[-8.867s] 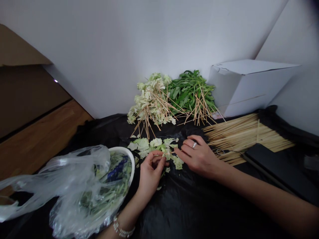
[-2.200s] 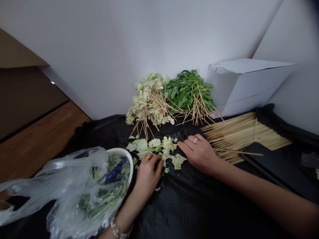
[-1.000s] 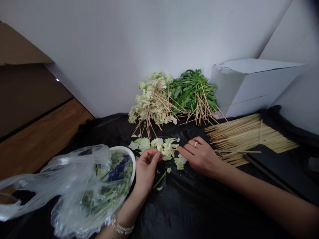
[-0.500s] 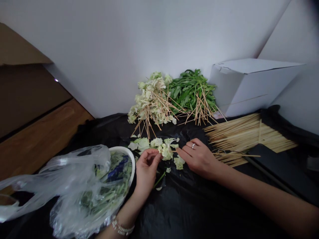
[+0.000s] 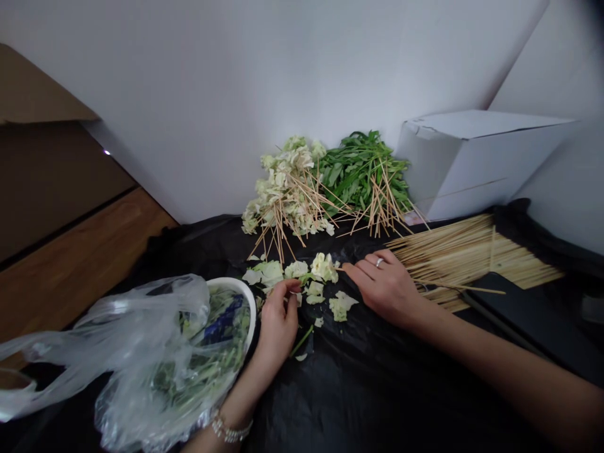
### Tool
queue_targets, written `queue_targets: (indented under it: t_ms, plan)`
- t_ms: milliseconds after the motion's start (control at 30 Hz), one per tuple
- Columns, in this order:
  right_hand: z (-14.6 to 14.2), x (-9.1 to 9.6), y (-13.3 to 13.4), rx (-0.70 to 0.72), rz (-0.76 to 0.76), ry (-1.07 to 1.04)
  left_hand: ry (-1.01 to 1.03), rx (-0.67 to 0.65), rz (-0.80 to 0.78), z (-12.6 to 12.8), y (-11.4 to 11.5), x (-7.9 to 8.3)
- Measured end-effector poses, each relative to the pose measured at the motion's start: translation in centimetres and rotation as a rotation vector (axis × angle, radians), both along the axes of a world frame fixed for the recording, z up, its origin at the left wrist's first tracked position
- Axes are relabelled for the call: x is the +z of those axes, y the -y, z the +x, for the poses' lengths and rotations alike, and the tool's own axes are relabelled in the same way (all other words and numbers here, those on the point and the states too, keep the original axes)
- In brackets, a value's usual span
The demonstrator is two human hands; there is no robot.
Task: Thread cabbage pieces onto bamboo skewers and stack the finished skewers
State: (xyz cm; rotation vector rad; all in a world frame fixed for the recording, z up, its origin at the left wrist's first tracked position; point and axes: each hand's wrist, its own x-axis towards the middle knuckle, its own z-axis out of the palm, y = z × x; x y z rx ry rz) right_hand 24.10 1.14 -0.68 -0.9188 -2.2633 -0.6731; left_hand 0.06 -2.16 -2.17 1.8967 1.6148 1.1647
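Observation:
My right hand (image 5: 389,289), a ring on one finger, is closed around a thin bamboo skewer (image 5: 476,289) that lies nearly level. Pale cabbage pieces (image 5: 324,267) are bunched on the skewer's left end. Left of them, my left hand (image 5: 280,318) hovers low by the loose cabbage leaves (image 5: 271,274), its thumb and fingers curved but apart. Nothing shows between them, though the fingertips are close to the leaves. More torn cabbage bits (image 5: 340,306) and a green stem (image 5: 302,341) lie on the black plastic sheet (image 5: 340,390).
Behind are piles of skewered cabbage (image 5: 287,176) and skewered green leaves (image 5: 358,170), beside a white box (image 5: 491,157). Many bare skewers (image 5: 472,251) lie right, near a dark flat object (image 5: 533,321). A white tub (image 5: 252,308) with greens and clear plastic bag (image 5: 141,327) stands left.
My right hand has moved right and slightly up with the skewer and its cabbage. My left hand has come off that cabbage and sits slightly lower, by the loose leaves.

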Motion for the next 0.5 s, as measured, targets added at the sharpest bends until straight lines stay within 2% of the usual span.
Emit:
queue_targets:
  t_ms: [133, 233, 367, 500]
  plan:
    - [-0.13, -0.06, 0.09, 0.029, -0.025, 0.004, -0.384, -0.016, 0.116, -0.31, 0.00, -0.13]
    - [-0.21, -0.02, 0.18, 0.032, -0.034, -0.001, -0.570, -0.013, 0.111, -0.31, 0.19, -0.36]
    - [-0.26, 0.01, 0.21, 0.034, -0.030, 0.005, -0.647, 0.001, 0.106, -0.48, 0.21, -0.47]
    - [-0.28, -0.01, 0.22, 0.042, -0.025, 0.009, -0.593, 0.019, 0.179, -0.63, 0.08, -0.03]
